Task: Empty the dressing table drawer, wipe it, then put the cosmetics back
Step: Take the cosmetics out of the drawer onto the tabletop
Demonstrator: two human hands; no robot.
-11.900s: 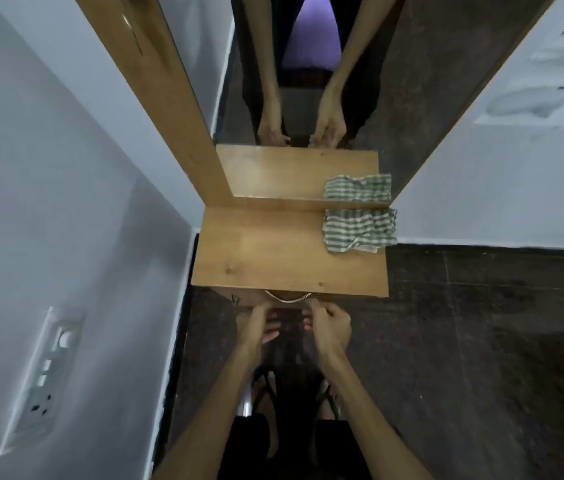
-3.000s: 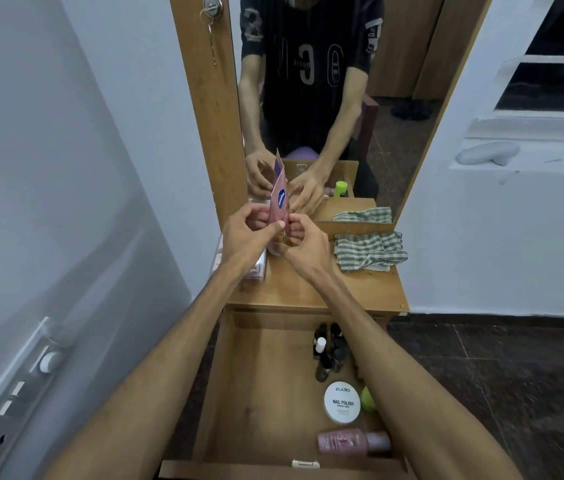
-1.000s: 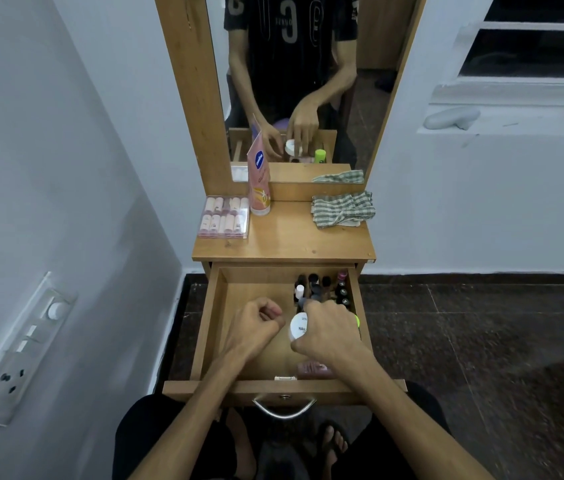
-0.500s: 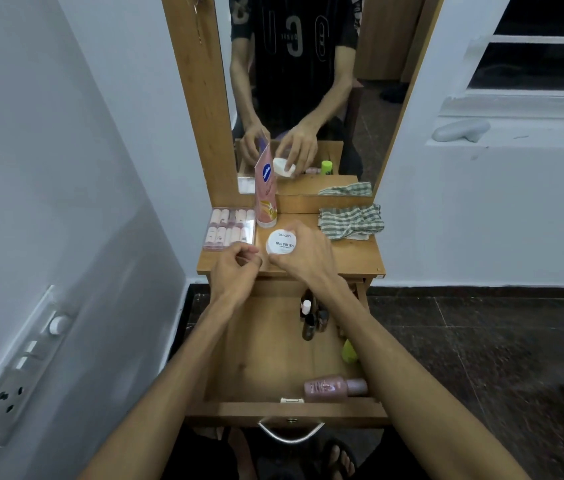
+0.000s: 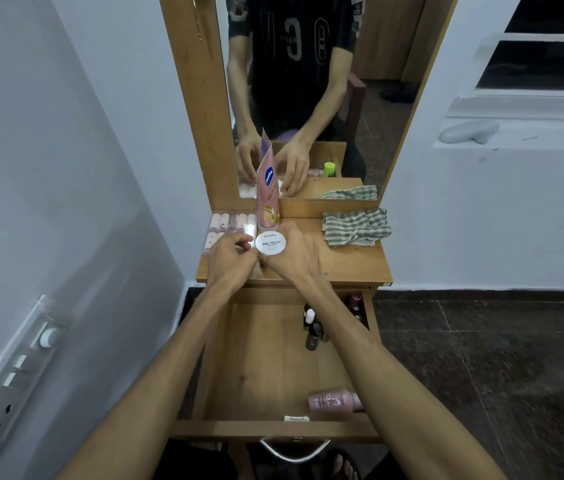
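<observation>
right hand [image 5: 296, 256] sets the white tub [image 5: 270, 243] on the desk [image 5: 353, 265], fingers grasping it; left hand [image 5: 230, 259] clenched; a careless nudge could topple the pink tube [image 5: 268, 197].

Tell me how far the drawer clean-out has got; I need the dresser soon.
Early. Already out on top: pink tube and clear case. Right hand is setting down the white jar. Drawer still holds small bottles and a pink bottle. Cloth lies unused.
</observation>
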